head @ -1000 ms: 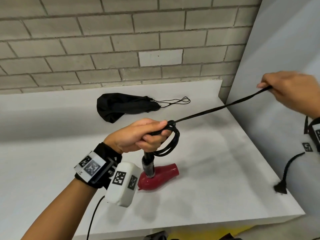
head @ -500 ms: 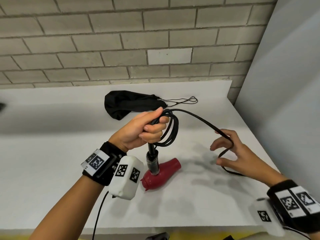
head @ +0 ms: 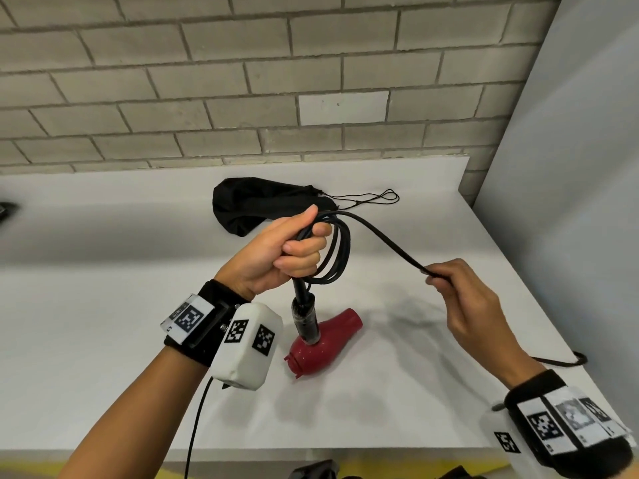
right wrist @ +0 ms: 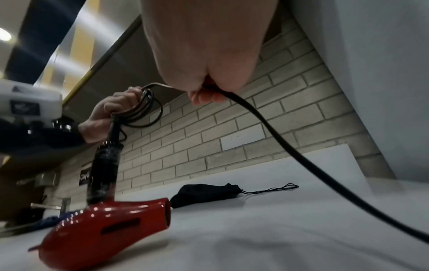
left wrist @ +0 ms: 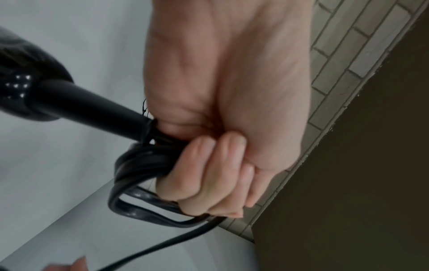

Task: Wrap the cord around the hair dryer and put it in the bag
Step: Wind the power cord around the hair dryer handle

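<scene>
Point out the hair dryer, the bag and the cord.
hair dryer (head: 325,344): head view, red body.
bag (head: 249,205): head view, middle of the black cloth.
cord (head: 383,240): head view, free stretch between both hands.

Grey brick wall (head: 242,81) behind white counter (head: 86,305); grey panel (head: 587,167) right.

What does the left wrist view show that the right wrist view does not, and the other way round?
Only the left wrist view shows, close up, the left hand's fingers curled around the cord loops at the top of the handle.

Only the right wrist view shows the red hair dryer body resting on the white table, the black bag lying behind it, and the right hand pinching the cord.

Both show the black handle, the coiled cord and the brick wall.
</scene>
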`<action>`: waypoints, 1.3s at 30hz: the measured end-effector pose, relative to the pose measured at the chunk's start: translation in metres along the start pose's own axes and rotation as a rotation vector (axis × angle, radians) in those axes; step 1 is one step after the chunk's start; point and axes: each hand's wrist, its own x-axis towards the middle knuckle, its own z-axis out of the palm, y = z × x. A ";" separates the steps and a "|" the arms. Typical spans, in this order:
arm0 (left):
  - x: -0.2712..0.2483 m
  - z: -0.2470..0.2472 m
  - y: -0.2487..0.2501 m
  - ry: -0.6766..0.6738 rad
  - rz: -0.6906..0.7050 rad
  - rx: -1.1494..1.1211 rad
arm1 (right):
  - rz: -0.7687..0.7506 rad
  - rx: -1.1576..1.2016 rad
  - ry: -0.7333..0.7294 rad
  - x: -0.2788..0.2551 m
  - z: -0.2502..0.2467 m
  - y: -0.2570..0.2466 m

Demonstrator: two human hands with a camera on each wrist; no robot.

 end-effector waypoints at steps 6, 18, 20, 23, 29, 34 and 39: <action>-0.002 0.008 -0.002 0.020 0.000 0.076 | 0.310 -0.148 -0.308 0.002 0.012 0.000; 0.007 0.014 -0.005 -0.027 0.004 -0.055 | -0.106 -0.716 -0.271 0.000 0.033 -0.064; 0.009 0.015 -0.006 -0.004 0.008 -0.032 | -0.224 -0.735 -0.266 -0.004 0.037 -0.080; 0.009 0.021 -0.007 0.038 0.001 0.068 | -0.424 -0.725 -0.278 0.000 0.033 -0.093; 0.017 0.038 -0.013 0.141 0.008 0.283 | -0.624 -0.742 -0.196 0.041 0.003 -0.115; 0.020 0.043 -0.014 0.126 0.018 0.482 | -0.484 -0.583 -0.199 0.076 -0.010 -0.124; 0.021 0.047 -0.011 0.110 0.004 0.557 | -0.377 -0.278 -0.345 0.090 -0.021 -0.112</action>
